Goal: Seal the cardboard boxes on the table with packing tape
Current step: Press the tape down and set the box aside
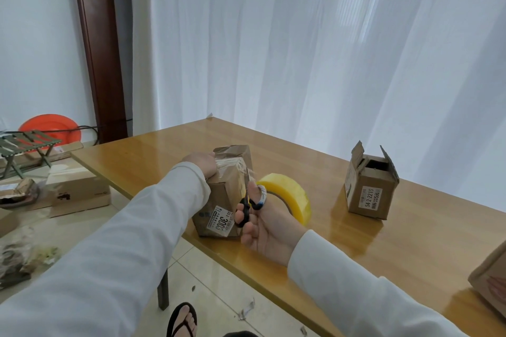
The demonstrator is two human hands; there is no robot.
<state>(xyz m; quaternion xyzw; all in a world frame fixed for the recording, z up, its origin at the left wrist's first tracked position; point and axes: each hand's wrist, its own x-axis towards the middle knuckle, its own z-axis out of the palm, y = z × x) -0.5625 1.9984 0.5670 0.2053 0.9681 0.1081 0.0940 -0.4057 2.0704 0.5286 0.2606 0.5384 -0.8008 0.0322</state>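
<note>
From the head camera, I take the tall brown cardboard box with the white printed label [223,194] as my landmark; it stands at the near-left edge of the glossy wooden table [356,241]. My left hand [201,162] rests on the box's top at its far-left corner, pressing down on the clear strip of packing tape [232,164] laid across the flaps; my fingers lie beyond the wrist, so I cannot tell how far they curl. My right hand [262,227] is just right of the box, fingers curled through the loops of the black-handled scissors [247,206], blades pointing up toward the tape's free end.

Immediately right of the box, behind my right hand, stands the yellowish translucent roll of packing tape [290,197] on its edge. Well to the right of the box sits a smaller brown cardboard box with open flaps [369,191], not yet sealed.

I judge the cut is next. If my left hand eases, the strip could lift or wrinkle; if the blades meet slack tape, it could fold and stick to itself; the roll, on edge, might roll away.
</note>
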